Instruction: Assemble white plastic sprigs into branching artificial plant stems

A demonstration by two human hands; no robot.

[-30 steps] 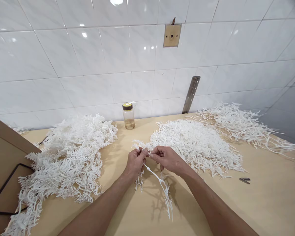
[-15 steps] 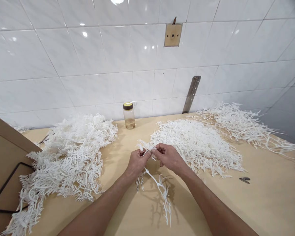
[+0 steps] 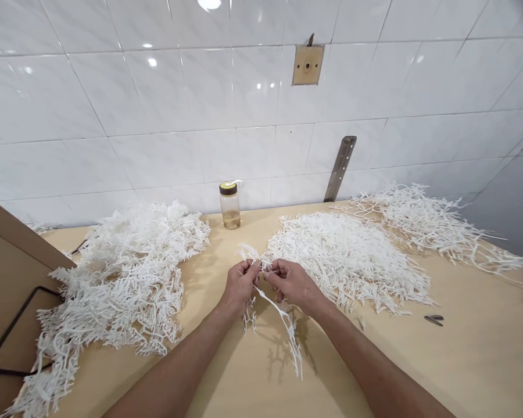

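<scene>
Left grip: my left hand (image 3: 239,284) pinches a white branched plastic sprig (image 3: 282,314) between thumb and fingers
Right grip: my right hand (image 3: 294,284) has thumb and forefinger drawn in at the white strands beside my left fingertips; whether they pinch a strand I cannot tell
Sprig position: held above the table (image 3: 475,348), frond ends fanning out past my fingertips, knotted stem slanting down between my forearms; a smaller white sprig (image 3: 249,322) hangs under my left hand
Change, last half second: my fingertips have parted slightly, and the stem's lower tip sits higher than it did; the heaps look the same
Reading: I judge the handling unfinished, since the sprig is in my grasp and lies on no heap
Left heap: dense white sprigs (image 3: 126,273), well apart from my left hand
Right heaps: a near pile (image 3: 348,255) just beyond my right hand, a looser far pile (image 3: 427,217) behind it
Bottle: clear, dark-rimmed lid (image 3: 230,209), upright near the tiled wall (image 3: 157,98)
</scene>
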